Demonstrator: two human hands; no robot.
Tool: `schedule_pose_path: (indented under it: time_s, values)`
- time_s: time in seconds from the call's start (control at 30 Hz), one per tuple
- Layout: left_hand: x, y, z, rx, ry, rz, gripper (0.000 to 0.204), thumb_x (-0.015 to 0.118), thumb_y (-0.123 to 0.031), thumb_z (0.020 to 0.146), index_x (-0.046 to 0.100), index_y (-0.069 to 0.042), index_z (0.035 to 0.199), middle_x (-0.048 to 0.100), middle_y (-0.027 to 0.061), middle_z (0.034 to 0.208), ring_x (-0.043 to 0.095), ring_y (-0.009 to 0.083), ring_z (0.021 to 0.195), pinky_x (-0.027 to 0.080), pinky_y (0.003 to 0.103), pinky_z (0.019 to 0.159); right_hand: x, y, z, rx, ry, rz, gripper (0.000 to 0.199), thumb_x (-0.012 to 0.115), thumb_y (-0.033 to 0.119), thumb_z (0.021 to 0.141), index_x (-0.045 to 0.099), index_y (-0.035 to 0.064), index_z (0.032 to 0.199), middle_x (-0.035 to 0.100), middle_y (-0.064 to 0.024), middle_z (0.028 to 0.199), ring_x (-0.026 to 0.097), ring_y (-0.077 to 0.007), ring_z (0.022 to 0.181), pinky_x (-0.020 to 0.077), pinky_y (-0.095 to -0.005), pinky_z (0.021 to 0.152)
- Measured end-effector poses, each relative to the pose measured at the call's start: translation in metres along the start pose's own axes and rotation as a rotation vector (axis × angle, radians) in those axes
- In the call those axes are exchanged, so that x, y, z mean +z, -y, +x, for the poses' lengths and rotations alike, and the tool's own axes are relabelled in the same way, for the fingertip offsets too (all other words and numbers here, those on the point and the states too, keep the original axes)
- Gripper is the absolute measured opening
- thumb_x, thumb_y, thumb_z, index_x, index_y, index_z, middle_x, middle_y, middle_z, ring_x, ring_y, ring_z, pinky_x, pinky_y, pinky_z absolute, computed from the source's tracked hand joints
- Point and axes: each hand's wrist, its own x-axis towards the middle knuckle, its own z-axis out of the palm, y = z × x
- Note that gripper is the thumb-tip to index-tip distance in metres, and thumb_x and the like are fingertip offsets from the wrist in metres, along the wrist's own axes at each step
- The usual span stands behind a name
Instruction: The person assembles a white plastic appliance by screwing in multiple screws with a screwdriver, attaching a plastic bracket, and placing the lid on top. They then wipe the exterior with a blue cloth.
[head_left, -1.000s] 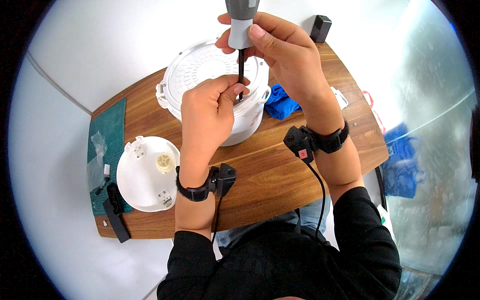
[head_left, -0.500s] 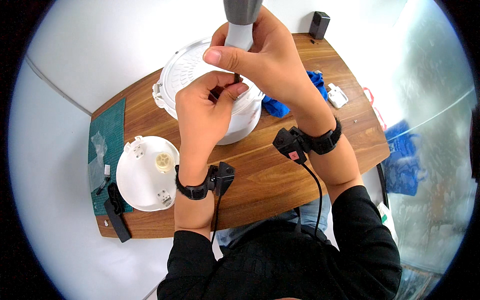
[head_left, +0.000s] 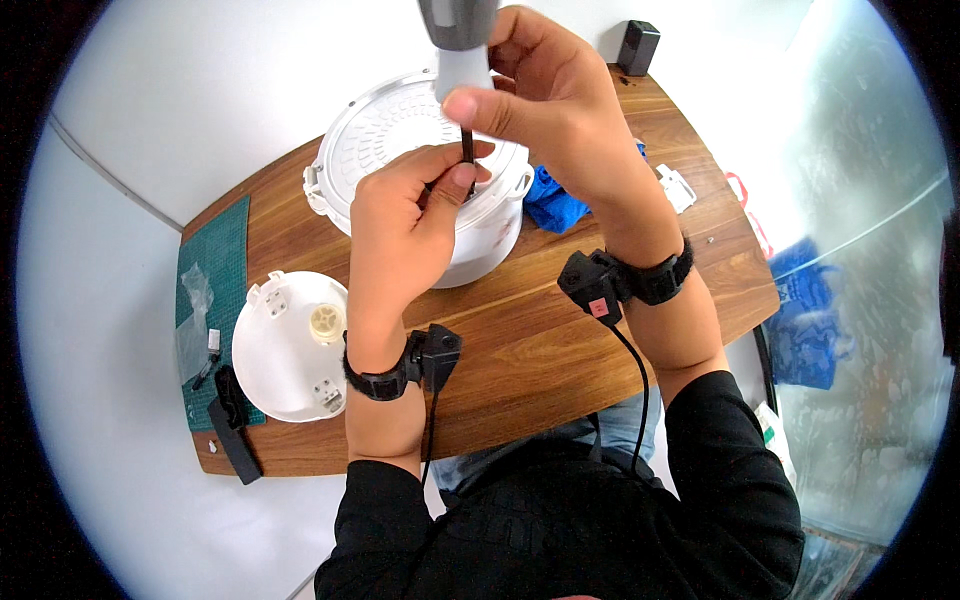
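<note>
A screwdriver (head_left: 463,72) with a grey and white handle stands almost upright over the rim of a white pot-shaped appliance (head_left: 485,245). My right hand (head_left: 565,110) grips the lower handle, its thumb in front and its fingers partly hidden behind. Lower down, my left hand (head_left: 400,225) pinches around the dark shaft close to its tip, by the near right part of the ribbed round lid (head_left: 385,125). Whether a screw sits at the tip is hidden by the left fingers. Both wrists wear black straps with small cabled devices.
Left on the wooden table (head_left: 520,345) lies a round white cover (head_left: 285,375) with a cream disc, beside a green cutting mat (head_left: 215,260) and a black object (head_left: 235,440). A blue cloth (head_left: 553,203), a white plastic part (head_left: 677,188) and a black box (head_left: 638,48) are on the right.
The screwdriver handle has shifted left, and more of its shaft shows. My right hand has moved a little right, with its thumb farther around the handle. My left hand has shifted slightly left.
</note>
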Motion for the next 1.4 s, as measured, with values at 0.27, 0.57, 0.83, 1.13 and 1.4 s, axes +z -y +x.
schedule_pose_path:
  time_s: [0.27, 0.57, 0.83, 1.13, 1.4]
  values:
    - [0.007, 0.002, -0.002, 0.003, -0.137, -0.002, 0.011, 0.068, -0.005, 0.09, 0.073, 0.001, 0.098, 0.073, 0.0093, 0.079, 0.063, 0.0119, 0.064, 0.05, 0.026, 0.062, 0.009, -0.002, 0.001, -0.076, -0.051, 0.033, 0.042, 0.084, 0.017, 0.079, 0.059, -0.0015, 0.107, 0.067, -0.0095, 0.091, 0.064, -0.0114, 0.079, 0.0539, -0.0246, 0.066]
    - [0.002, 0.0, -0.001, -0.034, -0.029, -0.062, 0.014, 0.061, -0.004, 0.095, 0.073, 0.0, 0.099, 0.074, 0.0096, 0.081, 0.065, 0.0128, 0.069, 0.051, 0.026, 0.064, 0.001, -0.005, 0.001, -0.008, -0.001, 0.129, 0.03, 0.074, 0.014, 0.088, 0.067, -0.0031, 0.112, 0.068, -0.0074, 0.091, 0.062, -0.0097, 0.081, 0.0528, -0.0249, 0.073]
    - [0.006, -0.004, -0.001, -0.03, -0.079, 0.045, 0.014, 0.072, -0.012, 0.088, 0.074, -0.001, 0.098, 0.073, 0.0092, 0.079, 0.066, 0.0144, 0.069, 0.05, 0.028, 0.065, 0.006, 0.007, 0.002, -0.026, -0.106, -0.223, 0.036, 0.085, 0.019, 0.077, 0.062, -0.0003, 0.096, 0.062, -0.0036, 0.079, 0.059, -0.0084, 0.072, 0.0519, -0.0246, 0.063]
    - [0.006, 0.003, -0.002, -0.05, -0.049, 0.049, 0.014, 0.067, -0.011, 0.091, 0.075, -0.006, 0.101, 0.074, 0.0094, 0.082, 0.069, 0.0179, 0.07, 0.051, 0.029, 0.065, 0.001, 0.002, 0.005, -0.044, 0.045, 0.213, 0.04, 0.075, 0.022, 0.089, 0.064, -0.0035, 0.118, 0.071, -0.0102, 0.094, 0.067, -0.0165, 0.09, 0.0528, -0.0308, 0.084]
    - [0.003, 0.001, 0.0, 0.022, -0.046, -0.009, 0.015, 0.067, -0.01, 0.092, 0.074, -0.003, 0.102, 0.074, 0.0108, 0.085, 0.068, 0.0164, 0.072, 0.051, 0.029, 0.066, 0.007, 0.013, 0.004, 0.037, -0.051, -0.205, 0.034, 0.083, 0.022, 0.081, 0.07, -0.0011, 0.103, 0.064, -0.0043, 0.08, 0.058, -0.0088, 0.066, 0.0489, -0.0244, 0.055]
